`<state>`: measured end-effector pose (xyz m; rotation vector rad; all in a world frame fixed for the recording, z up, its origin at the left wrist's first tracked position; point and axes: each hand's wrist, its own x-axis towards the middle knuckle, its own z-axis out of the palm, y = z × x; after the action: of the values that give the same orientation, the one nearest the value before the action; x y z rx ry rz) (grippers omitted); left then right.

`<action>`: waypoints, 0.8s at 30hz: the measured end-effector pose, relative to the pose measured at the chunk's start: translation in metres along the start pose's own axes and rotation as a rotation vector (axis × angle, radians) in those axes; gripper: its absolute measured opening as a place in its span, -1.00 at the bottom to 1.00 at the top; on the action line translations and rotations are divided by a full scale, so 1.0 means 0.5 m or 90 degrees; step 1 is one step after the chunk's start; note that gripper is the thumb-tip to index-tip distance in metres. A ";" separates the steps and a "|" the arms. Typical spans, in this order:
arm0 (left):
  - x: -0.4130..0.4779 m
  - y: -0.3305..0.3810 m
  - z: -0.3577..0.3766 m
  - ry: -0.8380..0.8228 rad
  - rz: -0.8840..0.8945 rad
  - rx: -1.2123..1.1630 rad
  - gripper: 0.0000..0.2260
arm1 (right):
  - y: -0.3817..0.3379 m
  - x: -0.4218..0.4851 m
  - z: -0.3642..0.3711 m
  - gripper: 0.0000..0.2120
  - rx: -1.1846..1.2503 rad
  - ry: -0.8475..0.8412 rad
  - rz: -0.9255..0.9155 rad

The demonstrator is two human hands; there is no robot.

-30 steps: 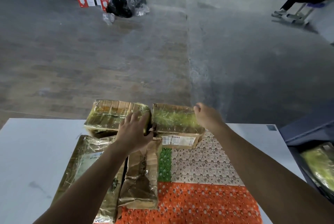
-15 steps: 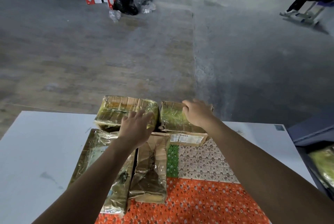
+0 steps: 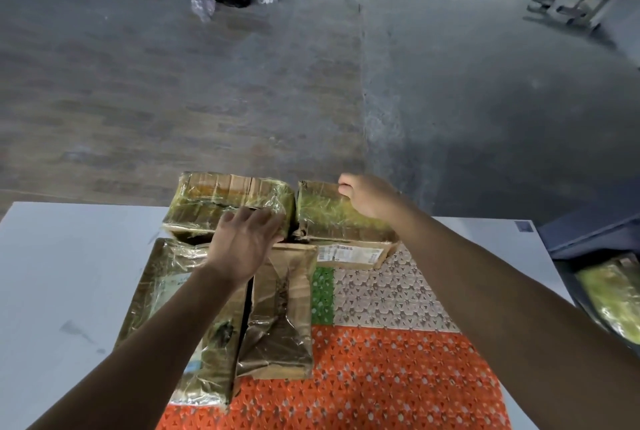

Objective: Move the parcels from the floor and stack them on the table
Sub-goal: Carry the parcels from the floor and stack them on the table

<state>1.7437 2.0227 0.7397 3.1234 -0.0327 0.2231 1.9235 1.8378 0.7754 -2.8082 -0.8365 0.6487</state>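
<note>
Curled right hand grips the far-right parcel by its far edge, at one o'clock on the table; the left hand lies flat, fingers spread, on the far-left parcel beside it, at eleven o'clock.

Dim, soft overall; edges bowed, glare on plastic wrap.

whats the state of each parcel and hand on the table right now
left hand, fingers straight, resting on the far left parcel
right hand, fingers curled over the far edge of the far right parcel
far left parcel, plastic-wrapped, lying flat
far right parcel, stacked on the labelled parcel
near left parcel, lying flat, partly under the left arm
near middle parcel, flat on the mat, wrap crumpled
</note>
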 end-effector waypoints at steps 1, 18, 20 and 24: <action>-0.004 0.001 -0.002 -0.004 0.001 -0.001 -0.67 | 0.001 -0.002 0.002 -0.80 0.005 0.000 -0.002; -0.009 0.045 -0.038 -0.049 -0.106 -0.051 -0.57 | 0.040 -0.025 -0.014 -0.65 0.078 0.076 0.011; -0.003 0.051 -0.038 -0.043 -0.119 -0.075 -0.62 | 0.066 -0.033 -0.015 -0.68 0.105 0.132 0.052; 0.014 0.083 -0.042 -0.061 -0.090 -0.155 -0.59 | 0.115 -0.075 -0.004 -0.71 0.206 0.095 0.136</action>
<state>1.7467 1.9812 0.7616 2.8748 0.1489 0.0611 1.9244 1.7691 0.7761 -2.6264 -0.3690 0.5375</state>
